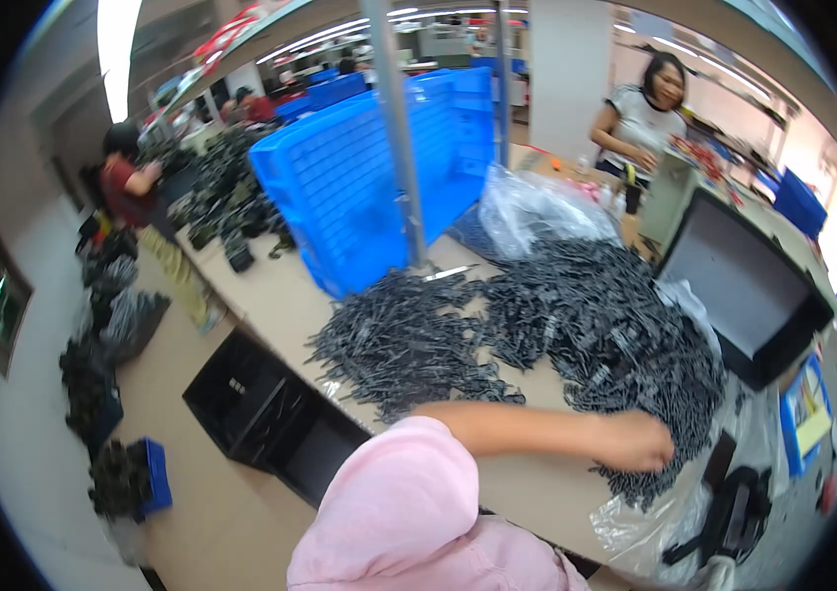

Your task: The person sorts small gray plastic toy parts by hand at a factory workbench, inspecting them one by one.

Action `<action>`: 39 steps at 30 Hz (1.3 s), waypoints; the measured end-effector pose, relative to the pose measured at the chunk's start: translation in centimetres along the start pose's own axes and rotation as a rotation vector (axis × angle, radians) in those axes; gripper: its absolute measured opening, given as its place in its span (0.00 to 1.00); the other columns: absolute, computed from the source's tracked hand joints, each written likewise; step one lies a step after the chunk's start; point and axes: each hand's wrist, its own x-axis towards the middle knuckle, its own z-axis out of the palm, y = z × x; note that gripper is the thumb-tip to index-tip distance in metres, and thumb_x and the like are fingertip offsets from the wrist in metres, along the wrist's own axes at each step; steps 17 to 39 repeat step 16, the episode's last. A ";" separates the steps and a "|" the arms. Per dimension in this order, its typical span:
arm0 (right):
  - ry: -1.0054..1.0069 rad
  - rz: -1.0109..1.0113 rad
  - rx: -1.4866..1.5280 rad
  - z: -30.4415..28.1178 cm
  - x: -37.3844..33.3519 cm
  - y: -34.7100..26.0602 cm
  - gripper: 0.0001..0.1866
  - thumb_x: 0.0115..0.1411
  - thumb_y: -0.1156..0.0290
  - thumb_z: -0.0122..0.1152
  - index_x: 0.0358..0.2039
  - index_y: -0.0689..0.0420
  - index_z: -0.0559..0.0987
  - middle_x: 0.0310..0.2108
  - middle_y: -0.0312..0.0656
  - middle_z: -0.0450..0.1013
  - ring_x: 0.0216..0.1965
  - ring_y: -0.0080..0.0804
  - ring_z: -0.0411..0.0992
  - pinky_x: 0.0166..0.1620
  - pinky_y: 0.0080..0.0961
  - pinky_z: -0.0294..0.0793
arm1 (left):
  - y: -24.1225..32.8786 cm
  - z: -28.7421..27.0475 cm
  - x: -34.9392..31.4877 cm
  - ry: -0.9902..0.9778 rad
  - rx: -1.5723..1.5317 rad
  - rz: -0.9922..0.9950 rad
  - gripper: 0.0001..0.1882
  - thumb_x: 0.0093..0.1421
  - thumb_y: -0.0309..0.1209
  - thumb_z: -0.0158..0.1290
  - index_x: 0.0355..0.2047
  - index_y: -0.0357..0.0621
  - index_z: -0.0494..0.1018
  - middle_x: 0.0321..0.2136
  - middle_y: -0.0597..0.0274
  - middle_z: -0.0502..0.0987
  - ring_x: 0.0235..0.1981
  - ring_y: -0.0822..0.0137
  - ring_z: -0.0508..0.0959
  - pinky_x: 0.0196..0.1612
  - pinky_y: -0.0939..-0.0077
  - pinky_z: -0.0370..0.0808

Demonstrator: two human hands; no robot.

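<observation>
My left hand (637, 440), its arm in a pink short sleeve, reaches across to the right over a large heap of thin black cord-like pieces (601, 325). Its fingers look curled down at the heap's near right end. Slight blur and the back of the hand hide what they hold, if anything. Left of that heap lies a second pile of the same dark pieces (394, 340), just beyond my forearm. Nothing of my right hand shows.
A big blue crate (339, 177) stands on its side behind a metal post (394, 128). An open black case (738, 286) and a black pouch (736, 517) are at right. A black box (246, 399) stands left of the table. Two people work farther off.
</observation>
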 end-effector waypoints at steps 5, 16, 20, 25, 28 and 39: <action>-0.164 0.384 0.435 2.3 5.0 -4.6 0.19 0.75 0.56 0.54 0.49 0.60 0.81 0.38 0.39 0.77 0.40 0.28 0.73 0.46 0.29 0.74 | 5.9 1.4 -8.8 0.207 0.051 0.011 0.07 0.67 0.35 0.58 0.41 0.48 0.79 0.41 0.60 0.77 0.49 0.56 0.76 0.57 0.55 0.71; -0.814 0.234 0.806 21.4 9.3 -15.7 0.17 0.70 0.63 0.58 0.50 0.63 0.80 0.36 0.44 0.81 0.37 0.25 0.77 0.46 0.28 0.77 | 5.7 2.3 -27.9 0.505 0.862 -0.638 0.28 0.63 0.43 0.64 0.64 0.60 0.73 0.73 0.56 0.62 0.76 0.57 0.55 0.71 0.30 0.44; -0.814 0.234 0.806 21.4 9.3 -15.7 0.17 0.70 0.63 0.58 0.50 0.63 0.80 0.36 0.44 0.81 0.37 0.25 0.77 0.46 0.28 0.77 | 5.7 2.3 -27.9 0.505 0.862 -0.638 0.28 0.63 0.43 0.64 0.64 0.60 0.73 0.73 0.56 0.62 0.76 0.57 0.55 0.71 0.30 0.44; -0.814 0.234 0.806 21.4 9.3 -15.7 0.17 0.70 0.63 0.58 0.50 0.63 0.80 0.36 0.44 0.81 0.37 0.25 0.77 0.46 0.28 0.77 | 5.7 2.3 -27.9 0.505 0.862 -0.638 0.28 0.63 0.43 0.64 0.64 0.60 0.73 0.73 0.56 0.62 0.76 0.57 0.55 0.71 0.30 0.44; -0.814 0.234 0.806 21.4 9.3 -15.7 0.17 0.70 0.63 0.58 0.50 0.63 0.80 0.36 0.44 0.81 0.37 0.25 0.77 0.46 0.28 0.77 | 5.7 2.3 -27.9 0.505 0.862 -0.638 0.28 0.63 0.43 0.64 0.64 0.60 0.73 0.73 0.56 0.62 0.76 0.57 0.55 0.71 0.30 0.44; -0.814 0.234 0.806 21.4 9.3 -15.7 0.17 0.70 0.63 0.58 0.50 0.63 0.80 0.36 0.44 0.81 0.37 0.25 0.77 0.46 0.28 0.77 | 5.7 2.3 -27.9 0.505 0.862 -0.638 0.28 0.63 0.43 0.64 0.64 0.60 0.73 0.73 0.56 0.62 0.76 0.57 0.55 0.71 0.30 0.44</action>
